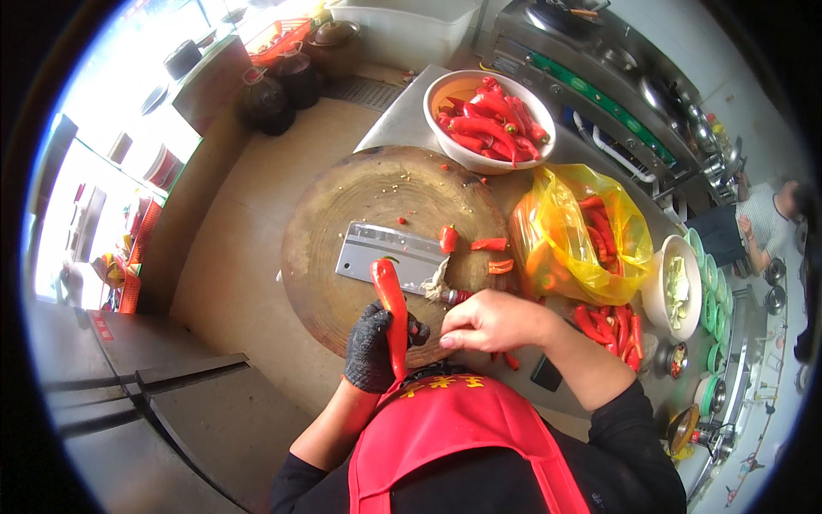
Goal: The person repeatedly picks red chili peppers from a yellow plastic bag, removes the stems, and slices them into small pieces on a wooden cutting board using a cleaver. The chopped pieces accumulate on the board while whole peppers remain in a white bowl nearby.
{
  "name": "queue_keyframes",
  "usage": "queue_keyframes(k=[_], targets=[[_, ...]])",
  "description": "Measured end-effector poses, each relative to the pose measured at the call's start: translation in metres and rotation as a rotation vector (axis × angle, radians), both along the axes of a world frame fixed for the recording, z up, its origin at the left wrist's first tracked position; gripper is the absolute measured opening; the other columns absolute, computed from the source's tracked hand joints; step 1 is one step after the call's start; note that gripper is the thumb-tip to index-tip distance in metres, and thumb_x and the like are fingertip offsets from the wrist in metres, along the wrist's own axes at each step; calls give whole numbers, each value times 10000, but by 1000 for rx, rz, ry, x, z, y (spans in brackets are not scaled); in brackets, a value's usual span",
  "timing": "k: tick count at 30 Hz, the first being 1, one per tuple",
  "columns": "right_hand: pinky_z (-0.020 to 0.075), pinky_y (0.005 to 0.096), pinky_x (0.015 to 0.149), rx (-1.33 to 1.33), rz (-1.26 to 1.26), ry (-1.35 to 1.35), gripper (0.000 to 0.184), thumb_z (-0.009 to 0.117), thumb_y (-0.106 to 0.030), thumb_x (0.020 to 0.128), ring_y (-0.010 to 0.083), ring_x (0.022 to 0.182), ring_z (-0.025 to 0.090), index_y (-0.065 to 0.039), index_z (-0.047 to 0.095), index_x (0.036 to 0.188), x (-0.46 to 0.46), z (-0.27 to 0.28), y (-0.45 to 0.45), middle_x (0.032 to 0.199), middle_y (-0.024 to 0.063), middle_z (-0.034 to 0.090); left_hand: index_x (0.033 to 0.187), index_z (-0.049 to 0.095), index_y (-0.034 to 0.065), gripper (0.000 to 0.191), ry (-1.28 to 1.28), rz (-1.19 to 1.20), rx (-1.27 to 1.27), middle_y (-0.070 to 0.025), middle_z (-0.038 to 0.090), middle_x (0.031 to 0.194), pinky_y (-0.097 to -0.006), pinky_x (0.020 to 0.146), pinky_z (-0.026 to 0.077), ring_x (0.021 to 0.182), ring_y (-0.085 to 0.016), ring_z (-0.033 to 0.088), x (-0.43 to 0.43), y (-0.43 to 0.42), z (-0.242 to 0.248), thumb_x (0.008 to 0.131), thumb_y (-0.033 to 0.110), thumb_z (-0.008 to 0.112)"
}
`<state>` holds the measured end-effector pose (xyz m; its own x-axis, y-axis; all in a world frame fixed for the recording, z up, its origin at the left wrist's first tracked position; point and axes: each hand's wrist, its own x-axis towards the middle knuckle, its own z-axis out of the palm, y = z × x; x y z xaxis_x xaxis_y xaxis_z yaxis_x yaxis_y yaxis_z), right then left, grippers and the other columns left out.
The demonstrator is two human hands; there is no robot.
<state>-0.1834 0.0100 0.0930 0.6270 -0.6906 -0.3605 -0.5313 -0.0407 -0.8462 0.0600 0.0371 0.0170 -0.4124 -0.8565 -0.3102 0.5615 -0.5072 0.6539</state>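
My left hand (371, 350), in a black glove, holds a long red chili pepper (393, 308) upright with its green stem at the top. Bare and with fingers curled, my right hand (485, 321) is beside it, over the near edge of the round wooden chopping block (340, 186); whether it holds anything cannot be made out. A cleaver (385, 247) lies flat on the block, its cloth-wrapped red handle towards my right hand. Pepper pieces (489, 244) and a stemmed pepper end (449, 238) lie to the right of the blade, with small seeds scattered beyond it.
A bowl of red peppers (431, 122) stands behind the block. To the right are a yellow plastic bag of peppers (623, 283), loose peppers (613, 331), a bowl with pale cut vegetables (695, 315) and a dark flat object (546, 374). Another person (758, 215) stands far right, near the stoves.
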Motion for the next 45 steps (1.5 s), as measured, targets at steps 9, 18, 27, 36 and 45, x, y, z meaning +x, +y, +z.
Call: queue_keyframes(k=[9, 18, 27, 36, 45], targets=[[474, 434, 957, -722, -392, 214, 243, 712, -236, 861, 332, 1047, 596, -120, 667, 1069, -19, -79, -88, 1057, 120, 645, 1308, 501, 31, 526, 102, -63, 345, -111, 576, 818, -330, 485, 439, 585, -248, 539, 20, 15, -19, 900, 341, 619], [510, 374, 811, -469, -469, 211, 149, 693, -155, 875, 269, 901, 610, -78, 608, 971, -72, -77, -2, 940, 115, 590, 1343, 490, 11, 555, 120, -122, 410, -78, 555, 763, -299, 441, 399, 514, -208, 486, 30, 12, -19, 927, 363, 596], [515, 420, 885, -794, -362, 281, 249, 735, -137, 833, 331, 986, 622, -49, 642, 1045, -17, -61, 34, 1043, 134, 626, 1356, 455, 5, 484, -116, -302, 324, -58, 497, 707, -279, 408, 331, 459, -144, 418, 26, 1, -5, 941, 213, 595], [545, 481, 762, -511, -259, 559, 373, 674, -140, 770, 371, 858, 679, -88, 556, 1120, -16, -45, -27, 896, 161, 683, 1111, 534, 54, 390, -451, -401, 119, -60, 562, 676, -291, 425, 395, 465, -159, 523, 30, -1, 4, 973, 418, 557], [541, 424, 627, -677, -4, 493, 405, 703, -110, 798, 309, 682, 642, -36, 609, 1184, 18, 15, 62, 749, 122, 607, 1038, 602, 33, 276, -756, -455, -596, -107, 616, 729, -362, 475, 473, 568, -240, 618, 35, -17, -27, 935, 289, 596]])
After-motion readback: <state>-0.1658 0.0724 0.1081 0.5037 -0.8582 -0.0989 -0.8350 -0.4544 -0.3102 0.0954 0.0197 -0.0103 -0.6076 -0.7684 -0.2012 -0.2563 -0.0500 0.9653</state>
